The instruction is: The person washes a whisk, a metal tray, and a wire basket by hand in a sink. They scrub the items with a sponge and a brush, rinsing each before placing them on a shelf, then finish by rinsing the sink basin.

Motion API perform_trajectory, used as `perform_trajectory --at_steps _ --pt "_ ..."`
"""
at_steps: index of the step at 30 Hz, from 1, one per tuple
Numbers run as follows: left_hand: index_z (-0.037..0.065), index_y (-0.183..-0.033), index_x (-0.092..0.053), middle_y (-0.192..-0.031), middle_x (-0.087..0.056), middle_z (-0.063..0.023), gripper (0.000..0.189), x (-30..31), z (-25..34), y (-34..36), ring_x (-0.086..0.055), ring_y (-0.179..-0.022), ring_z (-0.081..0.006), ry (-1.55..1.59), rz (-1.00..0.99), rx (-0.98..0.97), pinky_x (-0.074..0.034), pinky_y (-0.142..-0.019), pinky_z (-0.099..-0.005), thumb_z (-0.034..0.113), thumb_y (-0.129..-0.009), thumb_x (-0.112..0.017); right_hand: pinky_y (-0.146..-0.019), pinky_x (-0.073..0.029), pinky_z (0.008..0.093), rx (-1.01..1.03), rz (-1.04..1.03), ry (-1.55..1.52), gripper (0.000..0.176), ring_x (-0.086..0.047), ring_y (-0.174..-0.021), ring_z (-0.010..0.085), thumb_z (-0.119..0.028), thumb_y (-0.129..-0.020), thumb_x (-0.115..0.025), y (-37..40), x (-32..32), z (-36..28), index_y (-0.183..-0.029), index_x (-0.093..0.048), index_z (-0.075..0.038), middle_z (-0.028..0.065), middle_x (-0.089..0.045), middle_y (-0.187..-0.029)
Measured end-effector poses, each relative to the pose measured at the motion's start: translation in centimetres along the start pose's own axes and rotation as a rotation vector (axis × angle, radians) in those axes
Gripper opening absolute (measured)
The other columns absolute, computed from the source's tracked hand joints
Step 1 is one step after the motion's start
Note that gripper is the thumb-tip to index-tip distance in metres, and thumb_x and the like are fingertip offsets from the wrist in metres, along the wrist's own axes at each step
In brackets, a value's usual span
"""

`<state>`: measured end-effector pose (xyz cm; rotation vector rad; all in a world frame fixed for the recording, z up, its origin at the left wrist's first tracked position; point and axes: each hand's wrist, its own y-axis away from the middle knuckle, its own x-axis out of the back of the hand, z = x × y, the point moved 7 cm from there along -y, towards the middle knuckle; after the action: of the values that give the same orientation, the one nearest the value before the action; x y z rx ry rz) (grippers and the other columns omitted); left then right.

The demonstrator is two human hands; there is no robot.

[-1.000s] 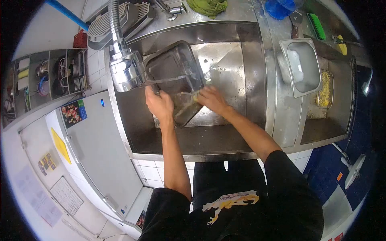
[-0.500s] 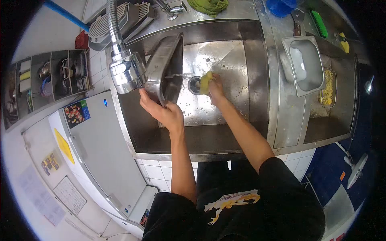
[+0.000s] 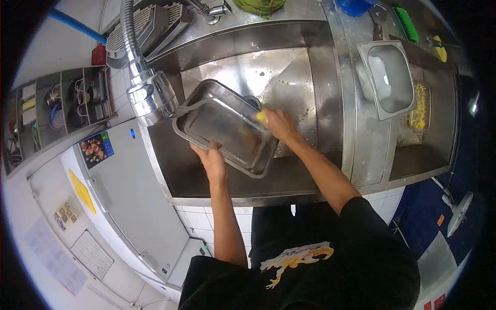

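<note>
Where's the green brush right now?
Head view, upper right: the green brush lies beyond the small metal pan, right of the blue container.

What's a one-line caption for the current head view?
Left hand grips a metal pan under running water in the sink; right hand holds a yellow sponge.

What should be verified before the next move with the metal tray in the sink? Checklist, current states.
1. Left hand on metal tray: ok, thumb over the near rim.
2. Yellow sponge in right hand: ok, at the tray's right side.
3. Water from faucet head reaching tray: ok, stream meets its left end.
4. Tray free of residue: cannot tell, glare and blur inside.
5. Drain unblocked: cannot tell, partly hidden.
6. Steel container away from both hands: ok, right of the sink basin.
</note>
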<state>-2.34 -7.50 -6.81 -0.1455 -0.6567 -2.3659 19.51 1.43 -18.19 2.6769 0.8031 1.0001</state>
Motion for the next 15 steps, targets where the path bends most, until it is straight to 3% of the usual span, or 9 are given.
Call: perform_trajectory --at_steps 2,3,5,6,8,10,12,13,15 --pt "0.005 -0.15 -0.029 -0.132 -0.048 -0.0151 0.072 0.4 -1.5 0.4 -0.051 -0.12 -0.0275 -0.049 0.034 0.025 -0.042 -0.105 -0.0376 -0.004 -0.082 -0.049 -0.091 -0.054 0.0477 -0.317 -0.219 -0.119 0.05 -0.069 -0.109 0.0394 -0.036 -0.101 -0.066 0.1 -0.8 1.7 -0.136 -0.058 -0.001 0.0269 -0.069 -0.119" --pt "0.005 -0.15 -0.03 -0.132 -0.048 -0.0153 0.071 0.6 -2.4 0.5 -0.051 -0.12 -0.0282 0.031 0.05 0.035 -0.042 -0.105 -0.0384 -0.004 -0.082 -0.05 -0.091 -0.054 0.0477 -0.319 -0.223 -0.12 0.05 -0.069 -0.109 0.0394 -0.036 -0.101 -0.066 0.5 -1.2 1.0 -0.136 -0.058 -0.001 0.0269 -0.069 -0.119" --pt "0.005 -0.149 -0.03 -0.132 -0.047 -0.0154 0.07 0.5 -3.1 0.8 -0.051 -0.12 -0.029 0.118 0.069 0.05 -0.043 -0.105 -0.0392 -0.003 -0.082 -0.05 -0.106 -0.047 0.048 0.058 0.172 -0.065 0.061 -0.057 -0.131 0.0407 -0.032 -0.106 -0.059 1.7 0.1 -2.6 -0.152 -0.041 0.003 0.031 -0.054 -0.143" --pt "0.006 -0.148 -0.03 -0.131 -0.048 -0.0152 0.069 0.5 -3.1 0.8 -0.051 -0.119 -0.029 0.144 0.106 0.071 -0.043 -0.105 -0.0396 -0.003 -0.082 -0.05 -0.106 -0.047 0.048 0.06 0.167 -0.063 0.061 -0.057 -0.131 0.0407 -0.032 -0.106 -0.059 2.7 -0.4 -2.7 -0.152 -0.041 0.003 0.031 -0.054 -0.143" --pt "0.006 -0.148 -0.031 -0.13 -0.048 -0.0149 0.069 0.8 -2.7 0.9 -0.051 -0.119 -0.0291 0.175 0.148 0.088 -0.043 -0.106 -0.0401 -0.003 -0.083 -0.05 -0.117 -0.038 0.047 0.2 0.127 0.119 0.069 -0.043 -0.144 0.0432 -0.027 -0.107 -0.055 4.1 -2.1 -2.9 -0.159 -0.024 0.006 0.0315 -0.037 -0.158" --pt "0.003 -0.156 -0.024 -0.145 -0.045 -0.0177 0.081 1.4 -2.7 1.1 -0.046 -0.131 -0.0305 0.207 0.125 0.162 -0.035 -0.113 -0.0374 -0.005 -0.081 -0.052 -0.119 -0.035 0.0466 0.26 0.107 -0.131 0.066 -0.041 -0.146 0.0442 -0.024 -0.103 -0.06 3.8 -1.1 -2.1 -0.156 -0.034 0.003 0.0293 -0.045 -0.154" --pt "0.005 -0.157 -0.022 -0.146 -0.044 -0.0174 0.082 2.1 -3.0 1.0 -0.046 -0.132 -0.0304 0.178 0.062 0.177 -0.034 -0.114 -0.0375 -0.005 -0.081 -0.052 -0.115 -0.04 0.0475 0.017 -0.135 -0.369 0.064 -0.048 -0.14 0.0454 -0.023 -0.099 -0.066 3.6 -0.5 -0.9 -0.154 -0.042 -0.001 0.0264 -0.055 -0.146" --pt "0.006 -0.158 -0.021 -0.147 -0.043 -0.0172 0.084 1.9 -3.0 1.1 -0.046 -0.132 -0.0303 0.151 -0.004 0.191 -0.034 -0.114 -0.0377 -0.004 -0.081 -0.052 -0.106 -0.048 0.0483 0.047 -0.088 -0.307 0.059 -0.058 -0.129 0.044 -0.025 -0.097 -0.069 3.1 -0.5 -0.4 -0.148 -0.05 -0.004 0.0244 -0.063 -0.136" --pt "0.007 -0.159 -0.019 -0.147 -0.043 -0.0176 0.086 1.8 -3.1 1.5 -0.046 -0.132 -0.03 0.063 -0.019 0.177 -0.034 -0.114 -0.0378 -0.004 -0.081 -0.052 -0.101 -0.05 0.048 0.0 -0.144 -0.173 0.056 -0.062 -0.122 0.0437 -0.026 -0.096 -0.069 2.7 -1.7 1.0 -0.145 -0.053 -0.003 0.0255 -0.064 -0.133"
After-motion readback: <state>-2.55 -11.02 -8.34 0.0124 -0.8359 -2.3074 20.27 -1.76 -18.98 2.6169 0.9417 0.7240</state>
